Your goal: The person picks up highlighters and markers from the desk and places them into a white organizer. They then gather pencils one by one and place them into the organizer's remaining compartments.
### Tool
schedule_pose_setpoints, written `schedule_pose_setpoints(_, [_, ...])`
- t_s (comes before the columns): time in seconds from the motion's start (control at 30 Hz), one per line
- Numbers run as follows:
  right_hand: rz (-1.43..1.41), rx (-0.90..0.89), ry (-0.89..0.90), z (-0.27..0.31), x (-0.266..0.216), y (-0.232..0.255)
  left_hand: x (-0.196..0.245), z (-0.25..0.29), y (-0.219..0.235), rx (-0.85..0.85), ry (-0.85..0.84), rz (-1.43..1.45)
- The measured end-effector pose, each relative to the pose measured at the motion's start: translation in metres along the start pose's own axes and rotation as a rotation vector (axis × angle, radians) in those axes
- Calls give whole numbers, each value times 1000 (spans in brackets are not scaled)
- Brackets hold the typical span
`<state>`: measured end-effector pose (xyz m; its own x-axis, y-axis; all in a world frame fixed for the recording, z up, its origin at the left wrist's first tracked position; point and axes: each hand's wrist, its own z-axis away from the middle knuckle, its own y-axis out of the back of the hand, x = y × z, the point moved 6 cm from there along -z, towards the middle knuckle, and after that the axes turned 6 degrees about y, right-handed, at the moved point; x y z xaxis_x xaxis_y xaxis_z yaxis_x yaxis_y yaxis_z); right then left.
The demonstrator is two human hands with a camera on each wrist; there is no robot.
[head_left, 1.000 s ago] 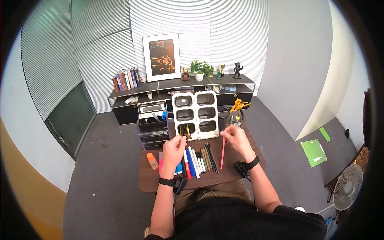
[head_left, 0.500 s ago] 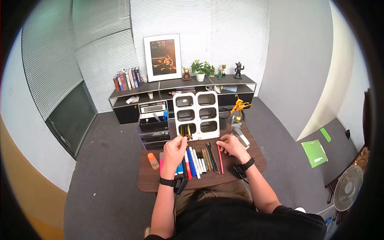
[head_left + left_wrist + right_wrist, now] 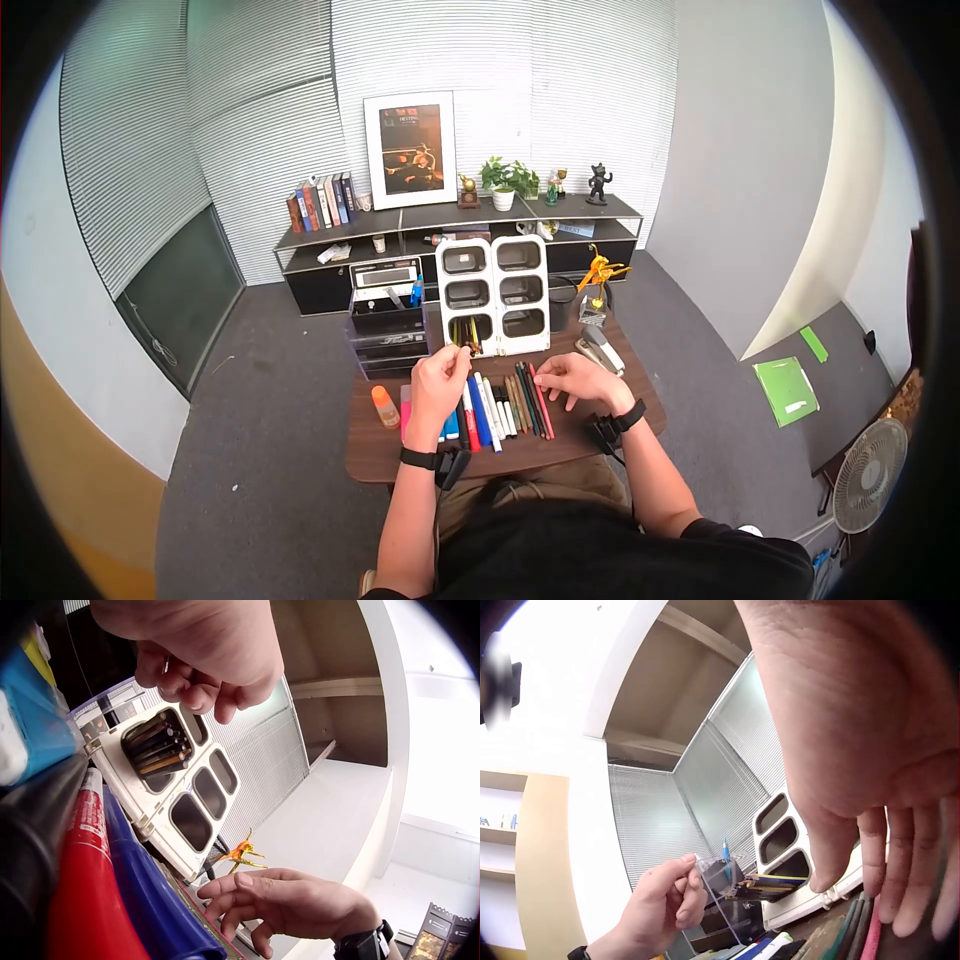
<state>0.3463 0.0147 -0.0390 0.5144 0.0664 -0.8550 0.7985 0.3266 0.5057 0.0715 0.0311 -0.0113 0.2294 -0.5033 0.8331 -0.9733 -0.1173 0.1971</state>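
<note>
My right hand (image 3: 578, 380) is over the right end of a row of pens, its fingertips by a pinkish-red pencil (image 3: 543, 412). That pencil lies alongside dark green and black pencils, and in the right wrist view the fingers (image 3: 900, 877) look straight. My left hand (image 3: 437, 385) hovers above the row's left part with loosely curled fingers, and nothing shows in it. Below it in the left wrist view are a red marker (image 3: 94, 877) and a blue marker (image 3: 150, 885). A white six-compartment organizer (image 3: 493, 290) stands behind; its lower left compartment holds several pencils (image 3: 157, 746).
An orange-capped bottle (image 3: 385, 408) stands at the table's left. Left of the organizer is a clear drawer box (image 3: 388, 345) with a blue pen. A stapler (image 3: 600, 348), a dark mesh cup (image 3: 562, 305) and an orange ornament (image 3: 600, 272) are on the right.
The pinkish-red pencil, earlier hanging from my right hand, now lies at the row's right end. That hand came down and left, and its fingers spread. My left hand stays almost still.
</note>
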Motion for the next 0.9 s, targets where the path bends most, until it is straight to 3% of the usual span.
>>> schedule_pose_setpoints(0.4, [2,24,23,4,-13,-1,-1,-1,2,3,-13,-45])
schedule_pose_setpoints(0.5, [165,123,31,-1,-23,-5,-4,0,3,33,-21,-27])
schedule_pose_setpoints(0.57, [420,343,542,-4,-49,-15,-5,0,1,54,-25,-17])
schedule_pose_setpoints(0.7, [656,270,772,-9,-88,-50,-8,-1,4,77,-32,-4])
schedule_pose_setpoints(0.9, [768,231,753,-27,-88,-65,-12,-3,0,18,11,-70])
